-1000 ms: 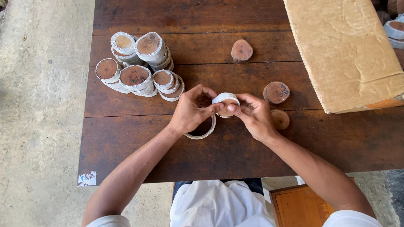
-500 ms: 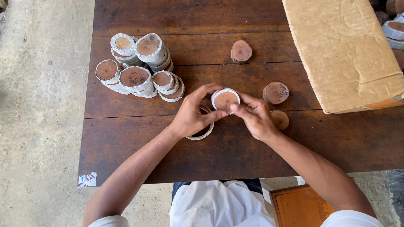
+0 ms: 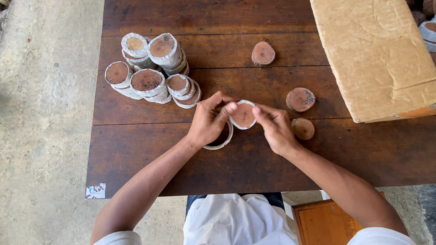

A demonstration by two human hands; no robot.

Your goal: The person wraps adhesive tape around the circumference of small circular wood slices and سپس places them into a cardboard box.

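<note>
While both hands (image 3: 210,121) (image 3: 274,128) grip it, round brown disc (image 3: 243,115), white-wrapped rim, held above table (image 3: 136,149).

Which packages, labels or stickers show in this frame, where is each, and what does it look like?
Parcel: table's far right corner, big rectangular block in tan paper.
Sticker: table's near left corner, small, white, torn, with blue and red marks.
Wrapped discs: stacked far left, round brown slices banded in white.
Disc: between left hand and right hand, white-banded.
</note>
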